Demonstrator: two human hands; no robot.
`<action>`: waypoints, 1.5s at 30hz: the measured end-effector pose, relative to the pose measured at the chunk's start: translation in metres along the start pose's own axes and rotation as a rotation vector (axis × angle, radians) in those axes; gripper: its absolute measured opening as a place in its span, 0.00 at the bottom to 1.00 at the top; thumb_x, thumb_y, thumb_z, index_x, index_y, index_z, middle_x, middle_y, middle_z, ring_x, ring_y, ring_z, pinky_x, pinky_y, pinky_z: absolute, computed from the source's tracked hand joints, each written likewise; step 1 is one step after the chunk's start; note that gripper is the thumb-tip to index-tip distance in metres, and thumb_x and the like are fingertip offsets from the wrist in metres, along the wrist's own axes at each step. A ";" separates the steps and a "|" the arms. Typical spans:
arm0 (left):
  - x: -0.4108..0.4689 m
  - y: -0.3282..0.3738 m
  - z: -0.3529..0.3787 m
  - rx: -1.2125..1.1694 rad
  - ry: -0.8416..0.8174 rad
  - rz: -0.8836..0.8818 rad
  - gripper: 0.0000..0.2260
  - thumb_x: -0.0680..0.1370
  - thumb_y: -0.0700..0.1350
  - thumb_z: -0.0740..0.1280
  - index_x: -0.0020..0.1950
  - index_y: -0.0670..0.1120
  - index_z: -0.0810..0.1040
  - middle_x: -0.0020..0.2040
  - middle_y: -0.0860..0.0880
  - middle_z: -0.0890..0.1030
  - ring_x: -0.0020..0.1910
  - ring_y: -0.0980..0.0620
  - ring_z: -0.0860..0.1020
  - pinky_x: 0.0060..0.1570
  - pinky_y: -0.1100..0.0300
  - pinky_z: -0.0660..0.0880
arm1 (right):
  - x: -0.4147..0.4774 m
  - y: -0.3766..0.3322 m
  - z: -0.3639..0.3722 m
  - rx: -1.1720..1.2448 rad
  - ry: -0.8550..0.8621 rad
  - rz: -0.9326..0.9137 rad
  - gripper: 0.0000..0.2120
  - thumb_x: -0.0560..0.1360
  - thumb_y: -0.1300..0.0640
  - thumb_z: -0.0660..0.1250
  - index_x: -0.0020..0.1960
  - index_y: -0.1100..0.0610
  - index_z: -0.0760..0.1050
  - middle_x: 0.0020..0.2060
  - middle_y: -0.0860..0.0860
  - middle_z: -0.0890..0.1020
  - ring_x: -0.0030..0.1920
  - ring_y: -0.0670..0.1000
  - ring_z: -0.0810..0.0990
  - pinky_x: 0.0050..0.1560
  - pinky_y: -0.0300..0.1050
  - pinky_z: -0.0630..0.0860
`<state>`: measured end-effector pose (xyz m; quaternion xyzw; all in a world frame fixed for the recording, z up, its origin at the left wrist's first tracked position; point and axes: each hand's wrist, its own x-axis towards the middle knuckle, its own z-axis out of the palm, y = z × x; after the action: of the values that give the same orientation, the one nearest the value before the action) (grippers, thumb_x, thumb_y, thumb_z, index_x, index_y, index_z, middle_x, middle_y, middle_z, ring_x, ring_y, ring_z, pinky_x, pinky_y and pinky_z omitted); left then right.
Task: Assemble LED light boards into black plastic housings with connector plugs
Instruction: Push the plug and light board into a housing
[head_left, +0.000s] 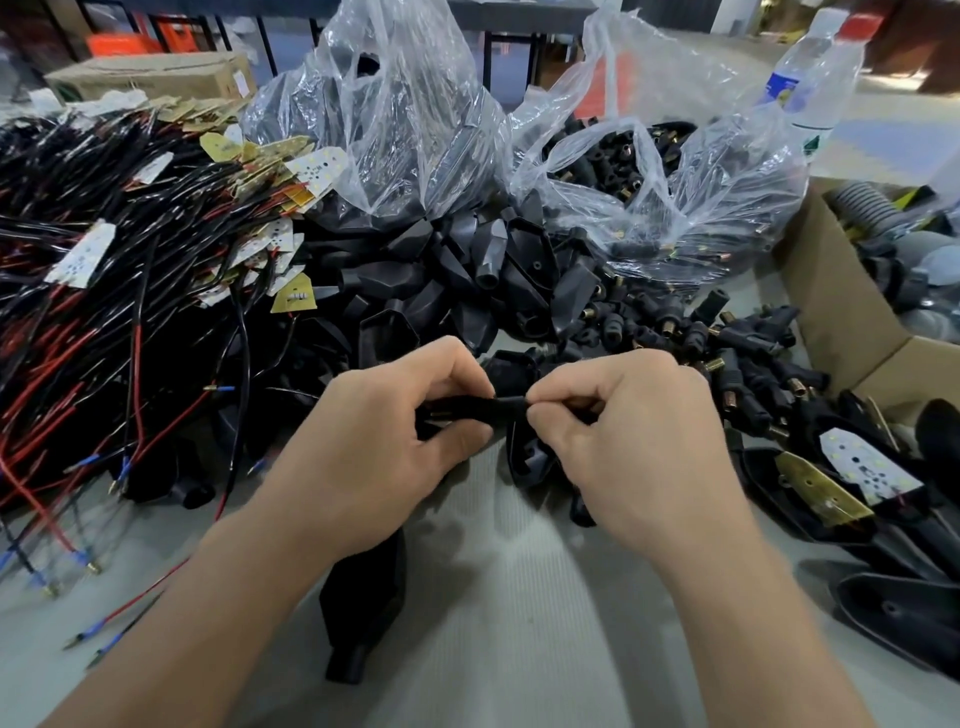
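Here we hold one small black part, apparently a connector plug (485, 408), between both hands above the table (519, 597). The left hand (384, 447) is closed around its left end, thumb below and fingers curled over the top; the right hand (623, 436) pinches its right end between thumb and forefinger. What sits inside the part cannot be made out, as the fingers cover most of it. A black housing (524, 452) stands just below the hands, and another housing (363, 608) lies under the left wrist. Beyond the hands, loose housings (467, 270) spill from a clear bag (395, 130); a second bag (675, 171) and the table to its right hold more plugs (691, 332). Wired LED boards (83, 254) are heaped at far left, and assembled units (862, 467) lie at right beside a cardboard box (841, 291). We judge the main risks to be these: the pinch is narrow, so a twist or excess pull may let the plug slip into the surrounding pile, where it is hard to tell from identical parts; forcing it at an angle may bend a brass terminal; and a forearm may drag nearby wires off the table.
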<state>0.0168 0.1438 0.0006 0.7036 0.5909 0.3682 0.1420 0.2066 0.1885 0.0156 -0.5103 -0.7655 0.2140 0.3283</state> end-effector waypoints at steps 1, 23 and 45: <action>0.000 0.002 0.001 0.041 0.007 0.013 0.10 0.75 0.49 0.75 0.51 0.60 0.77 0.47 0.71 0.83 0.47 0.70 0.80 0.47 0.77 0.70 | 0.000 0.001 0.002 -0.003 0.010 0.012 0.08 0.73 0.56 0.75 0.44 0.42 0.84 0.30 0.40 0.82 0.28 0.48 0.78 0.37 0.45 0.79; -0.001 -0.002 0.010 0.054 0.068 -0.011 0.11 0.76 0.48 0.74 0.53 0.60 0.77 0.43 0.60 0.84 0.43 0.58 0.83 0.44 0.52 0.80 | 0.002 0.005 0.001 0.032 -0.047 0.087 0.14 0.71 0.59 0.76 0.49 0.40 0.85 0.38 0.41 0.85 0.39 0.40 0.82 0.38 0.25 0.74; 0.001 0.004 0.000 0.170 0.253 -0.087 0.20 0.68 0.65 0.71 0.59 0.72 0.75 0.38 0.69 0.82 0.43 0.66 0.82 0.50 0.57 0.79 | -0.003 -0.002 0.013 0.004 0.144 -0.010 0.16 0.69 0.64 0.76 0.48 0.43 0.86 0.43 0.43 0.83 0.51 0.47 0.81 0.55 0.43 0.76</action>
<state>0.0196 0.1436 0.0030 0.6348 0.6631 0.3960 0.0221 0.1963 0.1853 0.0075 -0.5198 -0.7421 0.1769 0.3845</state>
